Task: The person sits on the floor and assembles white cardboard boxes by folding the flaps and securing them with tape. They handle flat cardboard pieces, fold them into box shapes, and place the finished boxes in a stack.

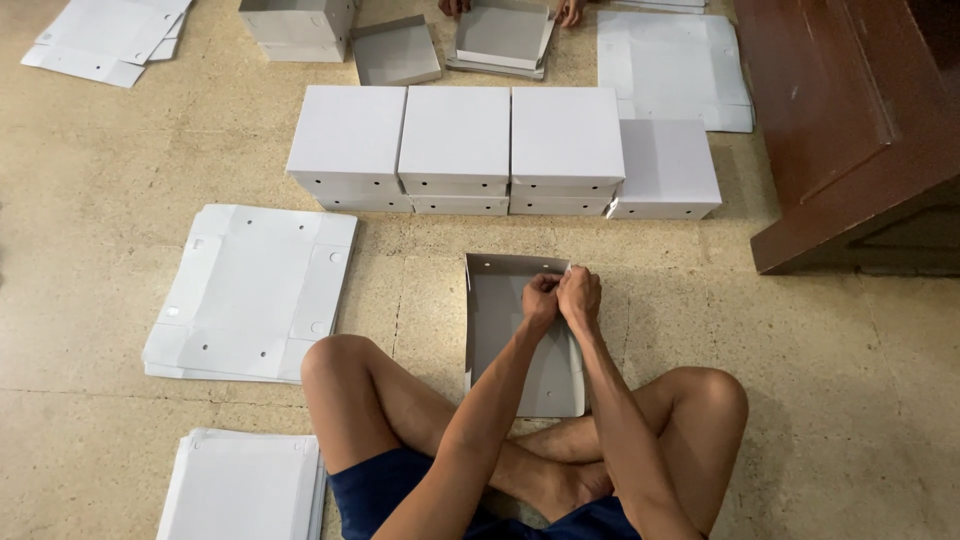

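On the floor between the crossed legs lies a half-folded grey box. Left hand and right hand both pinch its far right corner flap; squeezing unevenly there could crease or tear the cardboard.

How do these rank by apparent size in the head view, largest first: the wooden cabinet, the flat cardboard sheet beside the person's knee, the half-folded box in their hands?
1. Wooden cabinet, though partly cut off by the frame.
2. Flat cardboard sheet.
3. Half-folded box, pinched at its far right corner by the left hand and right hand.
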